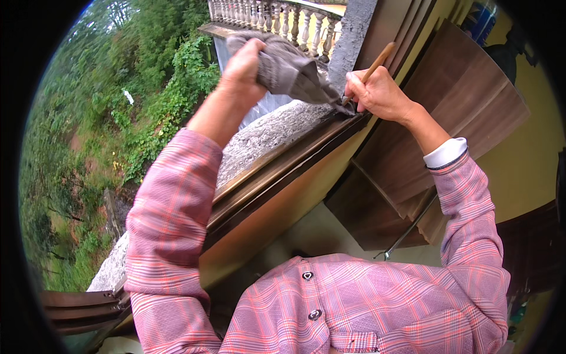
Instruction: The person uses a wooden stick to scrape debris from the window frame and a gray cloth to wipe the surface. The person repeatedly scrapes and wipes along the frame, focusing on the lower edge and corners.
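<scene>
A bunched grey cloth [289, 71] is gripped in my left hand [243, 73], raised over the outer side of the window sill. The cloth's lower end runs down to the corner of the brown window track [283, 163]. My right hand [376, 95] holds a thin wooden stick [379, 62] like a pencil, slanting down. Its lower tip meets the cloth at the track corner, beside the upright brown frame [389, 31]. Whether the tip is pressed into the cloth or only against it, I cannot tell.
Outside the track lies a rough concrete ledge [265, 132], with green shrubs [146, 101] and a balustrade [283, 20] beyond. Indoors, wood-grain panels [442, 101] lean by the wall to the right. A thin metal rod [409, 228] rests against them. A blue can [479, 22] stands at the upper right.
</scene>
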A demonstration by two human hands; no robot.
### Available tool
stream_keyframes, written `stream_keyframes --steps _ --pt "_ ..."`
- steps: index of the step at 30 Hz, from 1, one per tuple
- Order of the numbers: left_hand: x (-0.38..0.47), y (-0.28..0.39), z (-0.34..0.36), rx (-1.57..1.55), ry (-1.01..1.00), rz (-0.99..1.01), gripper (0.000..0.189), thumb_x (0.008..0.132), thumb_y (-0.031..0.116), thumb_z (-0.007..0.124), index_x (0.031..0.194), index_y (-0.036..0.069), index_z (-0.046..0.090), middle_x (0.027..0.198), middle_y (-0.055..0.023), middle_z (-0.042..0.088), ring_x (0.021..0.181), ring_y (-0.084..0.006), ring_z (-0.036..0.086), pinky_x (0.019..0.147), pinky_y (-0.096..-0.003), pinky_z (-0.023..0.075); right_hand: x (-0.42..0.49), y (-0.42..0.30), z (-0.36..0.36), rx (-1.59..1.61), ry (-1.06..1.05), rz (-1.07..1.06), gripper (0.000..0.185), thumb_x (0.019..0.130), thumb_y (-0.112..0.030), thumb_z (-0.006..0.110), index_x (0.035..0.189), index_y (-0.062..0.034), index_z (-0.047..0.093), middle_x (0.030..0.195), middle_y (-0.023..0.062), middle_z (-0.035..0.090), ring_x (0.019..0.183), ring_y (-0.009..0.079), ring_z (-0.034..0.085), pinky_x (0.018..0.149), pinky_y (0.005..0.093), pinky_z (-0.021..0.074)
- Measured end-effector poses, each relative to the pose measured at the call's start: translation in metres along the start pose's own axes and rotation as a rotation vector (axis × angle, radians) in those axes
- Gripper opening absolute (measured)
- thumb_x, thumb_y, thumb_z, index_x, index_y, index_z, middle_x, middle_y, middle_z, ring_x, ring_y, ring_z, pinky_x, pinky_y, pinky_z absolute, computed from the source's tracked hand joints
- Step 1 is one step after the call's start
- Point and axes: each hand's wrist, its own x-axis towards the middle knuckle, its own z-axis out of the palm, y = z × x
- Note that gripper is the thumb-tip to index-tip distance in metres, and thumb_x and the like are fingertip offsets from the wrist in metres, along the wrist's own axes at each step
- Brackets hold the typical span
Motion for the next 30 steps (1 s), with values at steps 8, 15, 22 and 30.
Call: stream_keyframes --steps 8,15,22,30 --pt "-0.057 0.093 -0.050 0.236 -0.227 0.177 0.024 0.098 0.022 0.046 0.102 0.002 0.058 0.097 -0.0107 0.067 0.086 -0.0207 0.067 0.082 -0.0379 0.0556 0.007 -0.051 0.061 0.590 -0.197 -0.024 0.039 0.099 -0.024 0.043 0.077 0.0041 0.061 0.069 0.0111 0.064 0.055 0.0168 0.066 0.051 0.0250 0.0559" --pt "-0.079 0.170 -0.066 0.223 -0.010 0.458 0.023 0.099 0.021 0.041 0.100 0.003 0.056 0.094 -0.0100 0.064 0.087 -0.0209 0.063 0.081 -0.0396 0.0536 0.021 -0.053 0.063 0.538 0.158 -0.372 0.042 0.102 -0.033 0.040 0.100 0.0017 0.063 0.081 0.0115 0.068 0.071 0.0190 0.070 0.059 0.0260 0.0579" --pt "-0.061 0.101 0.009 -0.197 -0.675 0.374 0.027 0.098 0.021 0.040 0.099 0.000 0.057 0.089 -0.0115 0.065 0.081 -0.0218 0.065 0.077 -0.0350 0.0544 -0.012 -0.018 -0.026 0.307 0.373 -0.239 0.042 0.102 -0.034 0.040 0.102 0.0002 0.064 0.084 0.0094 0.069 0.071 0.0151 0.069 0.059 0.0220 0.0528" --pt "-0.034 -0.026 0.030 -0.059 -0.127 -0.106 0.017 0.089 0.015 0.045 0.101 0.005 0.053 0.098 -0.0117 0.062 0.090 -0.0243 0.061 0.087 -0.0435 0.0510 -0.048 -0.019 -0.055 0.105 0.246 -0.009 0.037 0.101 -0.031 0.044 0.087 -0.0023 0.063 0.069 0.0025 0.060 0.057 0.0068 0.060 0.053 0.0178 0.0472"
